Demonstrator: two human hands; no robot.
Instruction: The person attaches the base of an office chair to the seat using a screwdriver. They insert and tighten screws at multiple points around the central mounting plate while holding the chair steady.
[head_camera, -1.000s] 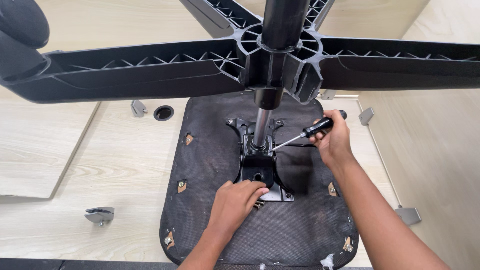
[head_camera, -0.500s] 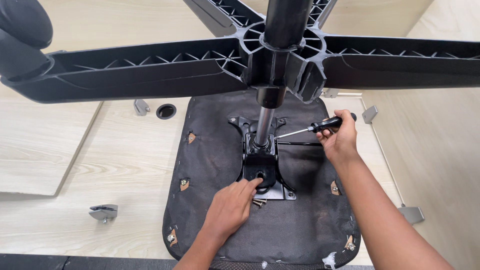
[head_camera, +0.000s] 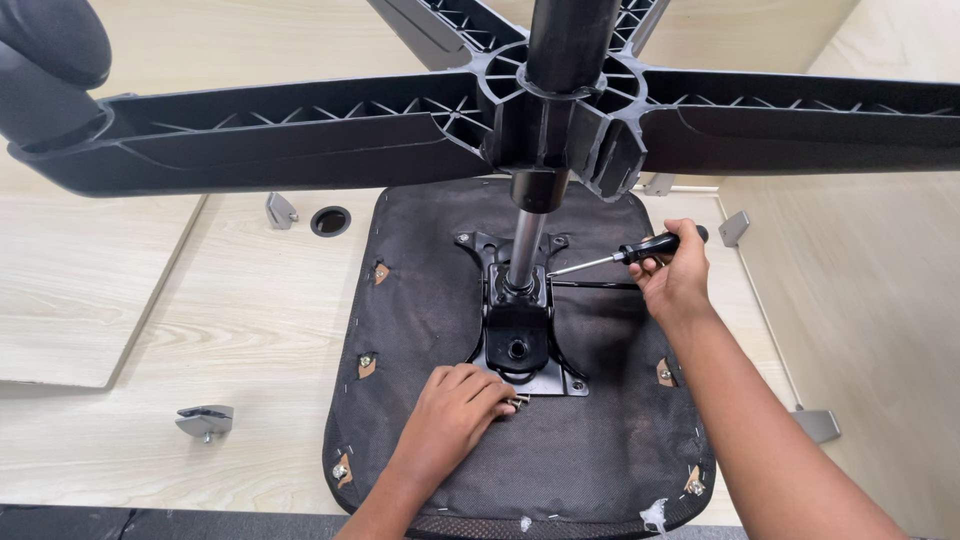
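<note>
Pinching loose screws at the plate's 6 o'clock edge, screwdriver held off at 3 o'clock.

My left hand (head_camera: 447, 412) curls its fingertips on the screws (head_camera: 517, 403), touching the black mounting plate (head_camera: 520, 345) and nearer to it than the other hand. My right hand (head_camera: 672, 277) is closed around the screwdriver (head_camera: 622, 256), long axis running 3 to 9 o'clock, tip beside the gas-lift column (head_camera: 523, 250). Beneath lies the upturned seat (head_camera: 590, 450).
</note>
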